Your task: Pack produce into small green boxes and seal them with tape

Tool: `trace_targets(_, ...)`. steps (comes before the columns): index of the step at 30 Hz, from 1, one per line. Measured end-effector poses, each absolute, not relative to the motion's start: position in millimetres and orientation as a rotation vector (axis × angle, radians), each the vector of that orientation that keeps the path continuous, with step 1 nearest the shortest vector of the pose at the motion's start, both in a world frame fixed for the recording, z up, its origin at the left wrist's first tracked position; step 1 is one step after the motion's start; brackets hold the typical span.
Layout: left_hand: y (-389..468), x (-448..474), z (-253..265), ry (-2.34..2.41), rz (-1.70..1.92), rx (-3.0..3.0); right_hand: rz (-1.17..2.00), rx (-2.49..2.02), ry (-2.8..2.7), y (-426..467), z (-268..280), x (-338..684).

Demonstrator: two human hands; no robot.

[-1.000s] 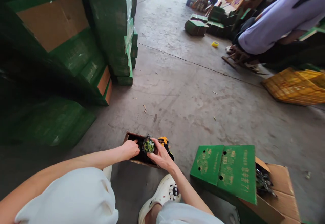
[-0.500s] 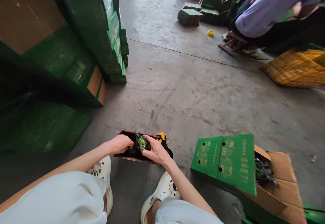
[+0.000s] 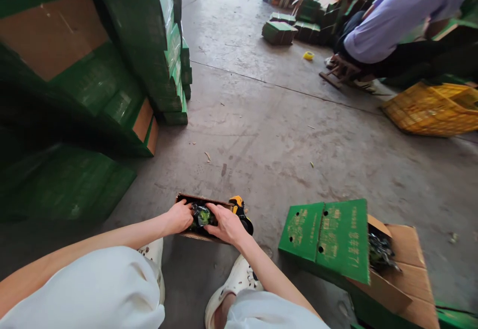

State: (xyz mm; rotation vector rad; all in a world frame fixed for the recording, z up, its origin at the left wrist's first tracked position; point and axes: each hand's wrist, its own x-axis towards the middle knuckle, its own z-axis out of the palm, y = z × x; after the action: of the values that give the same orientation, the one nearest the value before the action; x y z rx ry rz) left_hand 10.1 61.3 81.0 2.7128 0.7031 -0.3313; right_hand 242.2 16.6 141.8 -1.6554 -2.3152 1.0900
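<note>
A narrow open cardboard box (image 3: 203, 238) stands on the floor between my feet. Inside it lies a bundle of green produce in clear plastic (image 3: 202, 215); its exact kind is too small to tell. My right hand (image 3: 226, 223) is closed on the bundle's right side, thumb and fingers around it. My left hand (image 3: 179, 217) reaches into the left end of the box with curled fingers beside the bundle. Its fingertips are partly hidden, so what they grip cannot be made out. A yellow-and-black tape dispenser (image 3: 241, 209) rests against the right end of the box.
Green boxes (image 3: 130, 40) are stacked high at the left. To my right stands an open green carton (image 3: 341, 239) holding plastic-wrapped items (image 3: 381, 252). Farther off are a yellow crate (image 3: 429, 110), a tape roll (image 3: 308, 55) and a person in a lilac top (image 3: 381, 25) on a low stool.
The wrapped bundle has gone lower and slightly left into the box, with my right hand still on it. My left hand's fingers have shifted closer to the bundle. The view has tilted slightly.
</note>
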Motion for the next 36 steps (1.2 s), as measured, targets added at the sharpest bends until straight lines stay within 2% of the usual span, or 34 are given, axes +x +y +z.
trace_targets(4, 60.0, 9.5, 82.2, 0.748, -0.408, 2.718, 0.963, -1.691, -2.707, 19.9, 146.3, 229.4)
trace_targets(8, 62.0, 10.1, 82.6, 0.721, -0.478, 2.709, 0.990, -1.639, -2.874, 25.0, 144.3, 225.9)
trace_targets(16, 52.5, 0.1, 74.3, 0.631, -0.466, 2.760, 0.810, -1.877, -2.570, 8.0, 122.2, 217.8)
trace_targets(22, 51.9, -5.9, 80.8, 0.534, -0.488, 2.780, 0.832, -1.699, -2.625, 9.7, 116.4, 221.2)
trace_targets(29, 51.8, -2.7, 108.3, 0.770, -0.367, 2.746, 0.670, -1.801, -2.650, 22.7, 114.8, 203.6)
trace_targets(36, 47.5, -4.9, 100.1, 0.749, -0.407, 2.782, 0.940, -1.870, -2.468, 18.9, 114.5, 215.5)
